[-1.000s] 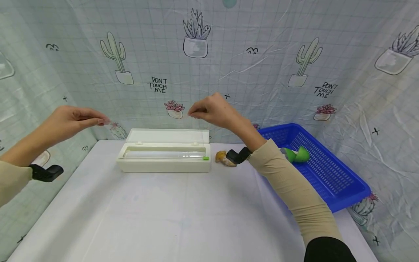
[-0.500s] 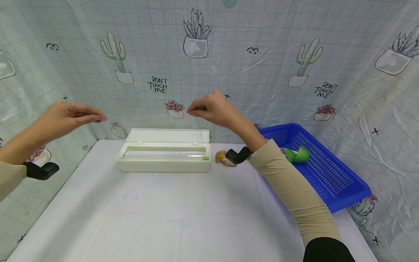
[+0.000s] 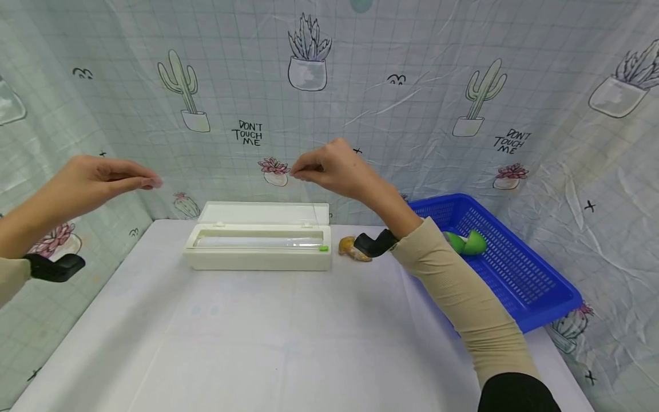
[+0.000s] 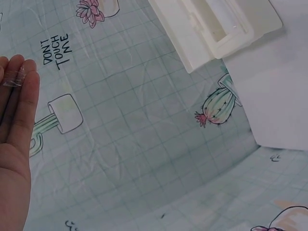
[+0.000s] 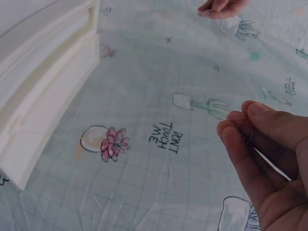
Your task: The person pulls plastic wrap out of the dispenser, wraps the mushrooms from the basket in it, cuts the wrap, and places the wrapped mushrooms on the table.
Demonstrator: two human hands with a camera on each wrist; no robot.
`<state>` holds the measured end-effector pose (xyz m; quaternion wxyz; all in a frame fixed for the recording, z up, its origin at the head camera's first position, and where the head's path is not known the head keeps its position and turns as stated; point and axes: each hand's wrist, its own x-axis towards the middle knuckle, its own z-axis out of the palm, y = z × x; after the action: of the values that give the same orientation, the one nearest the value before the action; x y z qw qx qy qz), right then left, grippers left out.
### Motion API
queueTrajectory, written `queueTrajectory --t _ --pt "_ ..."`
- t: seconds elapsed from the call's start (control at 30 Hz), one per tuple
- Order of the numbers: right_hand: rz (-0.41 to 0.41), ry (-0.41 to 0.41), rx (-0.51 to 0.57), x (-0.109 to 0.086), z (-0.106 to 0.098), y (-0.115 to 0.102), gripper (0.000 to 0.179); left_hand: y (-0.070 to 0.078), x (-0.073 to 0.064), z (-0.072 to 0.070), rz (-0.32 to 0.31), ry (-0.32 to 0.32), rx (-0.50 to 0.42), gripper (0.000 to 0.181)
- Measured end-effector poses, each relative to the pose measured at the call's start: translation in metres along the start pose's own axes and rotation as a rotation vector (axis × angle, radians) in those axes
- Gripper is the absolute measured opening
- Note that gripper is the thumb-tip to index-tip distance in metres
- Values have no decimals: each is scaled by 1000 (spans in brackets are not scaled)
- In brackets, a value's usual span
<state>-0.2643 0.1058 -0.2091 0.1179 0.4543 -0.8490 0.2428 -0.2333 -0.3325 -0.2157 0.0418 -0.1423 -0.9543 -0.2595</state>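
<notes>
Both hands are raised above the far part of the table, spread apart. My left hand pinches clear plastic wrap between thumb and fingers; crinkles of it show at the fingertips in the left wrist view. The right hand pinches clear film at its fingertips too, seen in the right wrist view. Between the hands the film is barely visible against the patterned cloth. Below stands a white plastic wrap dispenser with its lid tipped back, a clear roll inside and a green slider at the right end.
Right of the dispenser lies a small yellow-brown item, shiny as if wrapped. A blue perforated basket at the right holds green, rounded pieces. Patterned cloth hangs behind and beside the white table.
My left hand has moved left and slightly up, away from the right hand. The right hand has risen a little and shifted slightly left. The dispenser and basket have stayed put.
</notes>
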Motion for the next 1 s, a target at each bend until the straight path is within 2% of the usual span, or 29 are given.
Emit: queueTrajectory --t 0.3,0.8,1.0 --pt "0 -12 4 -1 -3 -12 15 0 -5 -5 -14 9 2 30" --pt "-60 -11 -10 -2 -11 -29 12 3 -12 -14 1 31 25 29" --pt "-107 -7 -13 -8 -13 -36 12 8 -21 -17 22 33 28 26"
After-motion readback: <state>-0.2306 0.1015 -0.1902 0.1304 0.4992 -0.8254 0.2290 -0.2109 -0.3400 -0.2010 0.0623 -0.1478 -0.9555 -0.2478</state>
